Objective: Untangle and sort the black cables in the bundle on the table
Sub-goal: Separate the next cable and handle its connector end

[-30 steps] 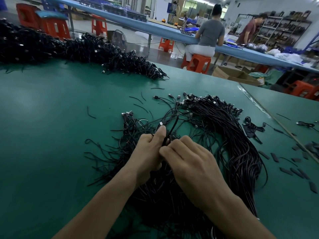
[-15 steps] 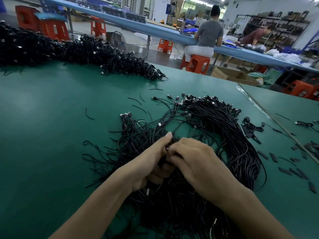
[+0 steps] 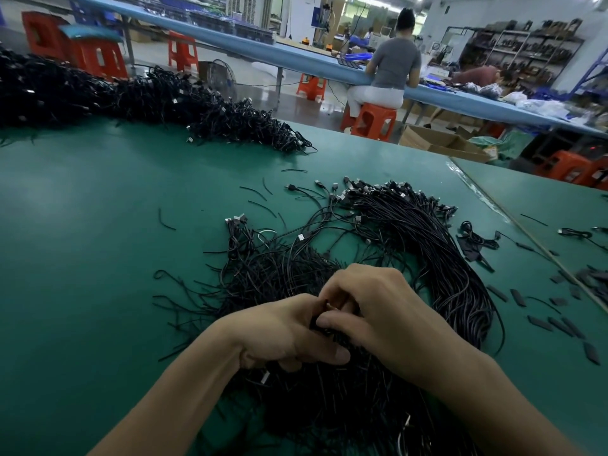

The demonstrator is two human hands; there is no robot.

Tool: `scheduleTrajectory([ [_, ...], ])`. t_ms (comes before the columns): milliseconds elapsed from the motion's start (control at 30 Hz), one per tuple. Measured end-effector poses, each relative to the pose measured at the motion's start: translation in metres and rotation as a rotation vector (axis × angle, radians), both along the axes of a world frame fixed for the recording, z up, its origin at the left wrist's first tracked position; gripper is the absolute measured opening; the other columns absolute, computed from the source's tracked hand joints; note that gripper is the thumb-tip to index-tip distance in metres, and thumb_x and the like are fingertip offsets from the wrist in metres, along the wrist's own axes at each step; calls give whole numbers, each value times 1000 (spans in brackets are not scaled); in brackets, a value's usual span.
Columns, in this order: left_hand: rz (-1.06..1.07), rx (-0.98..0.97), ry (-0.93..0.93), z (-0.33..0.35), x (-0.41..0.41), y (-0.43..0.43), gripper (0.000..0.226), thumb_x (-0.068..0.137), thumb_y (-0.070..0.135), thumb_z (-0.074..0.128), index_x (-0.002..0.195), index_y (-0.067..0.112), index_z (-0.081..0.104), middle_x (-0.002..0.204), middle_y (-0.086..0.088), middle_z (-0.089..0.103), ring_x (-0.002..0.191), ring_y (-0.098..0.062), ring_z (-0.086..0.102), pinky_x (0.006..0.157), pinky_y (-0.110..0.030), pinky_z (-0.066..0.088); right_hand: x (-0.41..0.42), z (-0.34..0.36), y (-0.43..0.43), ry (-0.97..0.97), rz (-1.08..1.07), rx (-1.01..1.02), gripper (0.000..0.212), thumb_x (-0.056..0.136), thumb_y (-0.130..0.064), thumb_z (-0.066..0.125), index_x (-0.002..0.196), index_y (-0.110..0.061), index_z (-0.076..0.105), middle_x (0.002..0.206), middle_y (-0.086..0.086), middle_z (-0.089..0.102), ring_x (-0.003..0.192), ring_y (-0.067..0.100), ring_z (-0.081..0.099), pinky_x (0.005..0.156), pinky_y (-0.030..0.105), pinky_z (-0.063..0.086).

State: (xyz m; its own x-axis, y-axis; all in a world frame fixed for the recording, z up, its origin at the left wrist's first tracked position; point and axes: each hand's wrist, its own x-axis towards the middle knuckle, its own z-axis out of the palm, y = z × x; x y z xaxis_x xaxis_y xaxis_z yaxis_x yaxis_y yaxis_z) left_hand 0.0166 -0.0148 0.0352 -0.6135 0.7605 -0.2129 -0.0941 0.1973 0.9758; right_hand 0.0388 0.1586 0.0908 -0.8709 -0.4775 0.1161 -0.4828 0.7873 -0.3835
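A big tangle of thin black cables (image 3: 424,245) with small plugs lies on the green table (image 3: 82,258), curving from the far middle round to the near edge. My left hand (image 3: 283,334) and my right hand (image 3: 378,311) meet over the near part of this bundle. Both have their fingers curled round a few black cable strands (image 3: 320,325) held between them. The fingertips and the exact strands are partly hidden by the hands themselves.
A long heap of black cables (image 3: 148,100) runs along the far left of the table. Short black cut pieces (image 3: 559,324) lie scattered at the right, beside a table seam (image 3: 526,235). Beyond the table are orange stools (image 3: 375,121), a blue bench and seated people.
Both hands have drawn nearer to me along the bundle. The left fingers, straight a second ago, are curled now, and the upright cable loop above them is gone.
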Motion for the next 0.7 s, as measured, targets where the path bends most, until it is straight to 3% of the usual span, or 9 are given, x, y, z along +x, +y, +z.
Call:
scheduleTrajectory([
  [100,28,-10,25,-2,1,1,17,94,11,66,92,-1,53,59,0,30,44,-12,23,38,-24,21,3,3,-2,39,8,54,11,90,-41,66,90,-29,66,88,-17,55,85,3,53,77,25,47],
  [233,38,-25,28,-2,1,3,20,93,12,67,95,-3,54,57,2,32,45,-14,25,42,-30,20,4,7,-6,101,36,203,16,94,-45,58,95,-31,65,95,-14,56,93,7,48,74,21,32],
  [333,70,-34,7,-2,0,3,24,93,13,67,98,-6,55,58,2,35,49,-16,27,47,-37,18,4,8,-7,121,52,256,17,99,-44,52,95,-29,60,96,-12,55,94,10,47,77,21,34],
  [400,132,36,-38,-2,0,5,11,94,8,64,87,3,58,63,1,38,49,-12,30,43,-25,22,4,7,-7,151,61,274,15,101,-39,47,96,-28,56,95,-10,52,93,11,44,81,22,37],
  [500,291,217,-241,3,0,10,24,91,4,53,71,18,56,64,4,40,49,-7,30,42,-18,22,2,2,-7,258,33,286,14,100,-27,49,92,-21,59,90,-8,51,86,13,43,79,28,44],
  [600,375,389,-350,10,2,16,6,79,12,45,78,15,49,68,2,42,55,-9,34,50,-23,25,-1,-3,-6,372,-62,215,14,95,-23,52,85,-17,61,84,-5,55,80,16,46,71,32,48],
  [700,500,527,-280,10,6,22,20,94,0,37,91,9,55,72,-1,51,59,-9,47,53,-22,37,-5,-11,-7,386,-173,-43,14,94,-28,53,84,-20,60,84,-9,56,82,13,48,70,28,45],
])
